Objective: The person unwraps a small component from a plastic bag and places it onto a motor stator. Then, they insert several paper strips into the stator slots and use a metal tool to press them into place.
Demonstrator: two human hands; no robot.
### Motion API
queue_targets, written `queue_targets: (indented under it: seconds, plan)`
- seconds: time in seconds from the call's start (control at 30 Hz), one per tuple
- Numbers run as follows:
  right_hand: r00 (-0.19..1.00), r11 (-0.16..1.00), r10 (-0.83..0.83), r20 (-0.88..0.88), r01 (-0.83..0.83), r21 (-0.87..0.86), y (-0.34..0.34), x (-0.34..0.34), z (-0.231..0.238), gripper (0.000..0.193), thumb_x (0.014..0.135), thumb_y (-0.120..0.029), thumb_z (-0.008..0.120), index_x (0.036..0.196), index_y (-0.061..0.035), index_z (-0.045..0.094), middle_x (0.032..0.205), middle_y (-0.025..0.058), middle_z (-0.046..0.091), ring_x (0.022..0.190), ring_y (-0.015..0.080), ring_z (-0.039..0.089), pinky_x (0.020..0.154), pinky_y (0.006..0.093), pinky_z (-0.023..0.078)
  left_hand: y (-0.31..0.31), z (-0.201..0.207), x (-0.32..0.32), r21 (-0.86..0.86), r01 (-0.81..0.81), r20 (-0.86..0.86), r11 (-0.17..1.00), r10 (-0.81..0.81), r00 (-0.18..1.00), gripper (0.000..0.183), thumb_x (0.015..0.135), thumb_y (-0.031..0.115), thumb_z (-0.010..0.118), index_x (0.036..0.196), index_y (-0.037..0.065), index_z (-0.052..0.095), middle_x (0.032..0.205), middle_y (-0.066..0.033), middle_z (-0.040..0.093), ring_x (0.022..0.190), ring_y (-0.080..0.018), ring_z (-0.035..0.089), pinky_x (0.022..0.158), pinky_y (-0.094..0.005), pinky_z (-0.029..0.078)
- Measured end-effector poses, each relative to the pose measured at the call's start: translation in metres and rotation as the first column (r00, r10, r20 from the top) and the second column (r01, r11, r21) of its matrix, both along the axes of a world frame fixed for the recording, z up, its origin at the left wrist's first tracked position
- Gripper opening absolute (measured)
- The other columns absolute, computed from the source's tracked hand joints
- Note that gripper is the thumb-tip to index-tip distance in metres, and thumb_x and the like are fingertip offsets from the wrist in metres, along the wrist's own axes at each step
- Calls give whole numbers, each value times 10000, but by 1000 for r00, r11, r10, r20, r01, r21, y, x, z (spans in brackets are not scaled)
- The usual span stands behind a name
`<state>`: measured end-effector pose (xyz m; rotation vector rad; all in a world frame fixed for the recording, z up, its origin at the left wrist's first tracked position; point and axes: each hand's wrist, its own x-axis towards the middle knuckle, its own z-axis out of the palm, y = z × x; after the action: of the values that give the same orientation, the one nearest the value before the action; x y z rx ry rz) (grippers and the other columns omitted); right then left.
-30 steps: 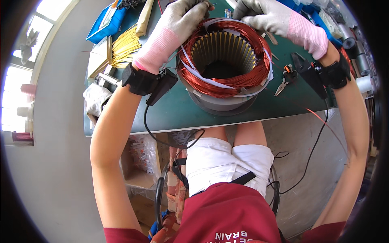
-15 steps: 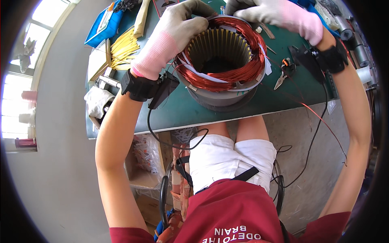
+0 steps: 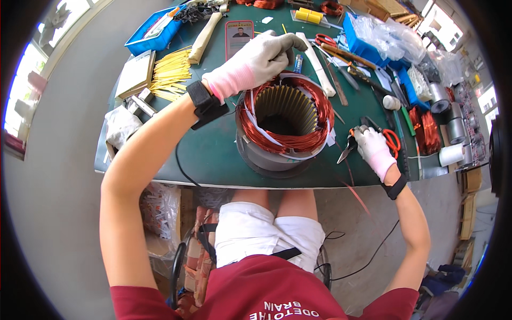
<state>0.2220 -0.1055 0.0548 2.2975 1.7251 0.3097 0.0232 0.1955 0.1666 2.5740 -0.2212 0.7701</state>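
Note:
A grey motor stator (image 3: pixel 272 160) stands upright on the bench in front of me, with yellow slot liners inside its bore. Red-brown copper wire windings (image 3: pixel 298 143) ring its top, with white insulating paper tucked among them. My left hand (image 3: pixel 269 57), in a grey-and-pink glove, hovers over the stator's far rim. Its fingers are curled together; whatever lies between them is hidden. To the right of the stator, my gloved right hand (image 3: pixel 372 145) closes round the handles of small pliers (image 3: pixel 345 152), whose jaws point toward me.
Yellow strips (image 3: pixel 169 74) and a blue tray (image 3: pixel 154 34) lie at the left. Orange-handled scissors (image 3: pixel 393 143) are just right of my right hand. Farther back are a white flat tool (image 3: pixel 319 69), blue bins (image 3: pixel 368 45) and copper coils (image 3: pixel 425 130). A white spool (image 3: pixel 452 154) sits far right.
My right hand has left the winding's far side and come down right onto the pliers. My left hand has lifted off the winding. The view has shifted, showing more of the bench's far side.

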Motion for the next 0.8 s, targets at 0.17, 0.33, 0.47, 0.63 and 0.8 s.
queue_targets:
  seconds: [0.17,0.33,0.47,0.63,0.8]
  plan:
    - [998,1000,-13,-65,14,5,-25,4,-4,288,740,-67,584,1025,-27,561,924,117,582,887,296,591,686,436,506,-62,13,-37,161,-351,306,922,292,906,203,734,-31,483,876,34,613,772,-121,597,803,-309,561,734,-415,449]
    - [992,990,127,-15,-126,67,-11,8,0,219,735,-99,581,942,-36,545,911,142,585,834,338,598,683,456,496,-150,-38,-35,135,-530,307,837,473,826,151,676,191,657,692,98,539,596,-33,510,627,-216,494,547,-374,370]
    - [853,837,-90,-514,344,425,-27,37,-6,157,878,-159,518,938,-13,520,900,163,604,792,334,601,706,404,486,-137,-37,-41,144,-433,364,890,359,860,167,659,224,680,686,130,544,560,2,484,617,-182,477,544,-342,367]
    - [-172,556,579,-797,798,232,-39,50,56,283,954,-294,484,1052,-50,587,1038,59,634,945,189,595,839,371,454,-111,-27,-56,101,-292,192,951,270,944,175,673,232,692,673,116,561,572,-25,524,618,-223,494,570,-367,378]
    - [-300,538,781,-548,770,344,-43,22,154,218,918,-210,517,989,-13,579,1119,149,596,1050,276,561,964,495,412,-138,-21,-38,-32,-504,270,863,493,827,209,699,203,678,838,79,582,644,-55,547,698,-243,531,598,-379,393]
